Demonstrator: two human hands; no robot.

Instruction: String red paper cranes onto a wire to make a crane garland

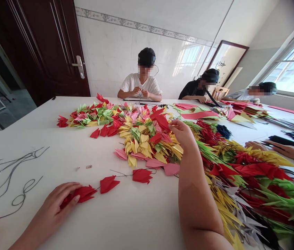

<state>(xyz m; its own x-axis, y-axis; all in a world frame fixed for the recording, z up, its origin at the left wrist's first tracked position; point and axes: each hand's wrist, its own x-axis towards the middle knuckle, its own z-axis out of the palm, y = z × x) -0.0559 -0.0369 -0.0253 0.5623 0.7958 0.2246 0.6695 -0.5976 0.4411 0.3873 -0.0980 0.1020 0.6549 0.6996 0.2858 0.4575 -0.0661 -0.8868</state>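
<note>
My left hand rests on the white table at the near left, its fingers on a red folded paper piece. Two more red pieces lie along a thin wire to its right. My right hand reaches forward into the pile of folded paper pieces in red, yellow, pink and green, its fingertips pinching at a red piece.
Bundles of finished paper stems lie along the right. Bent wires lie at the left. Three people sit at the far side, with paper sheets before them. Another person's hand rests at the right edge. A dark door stands behind.
</note>
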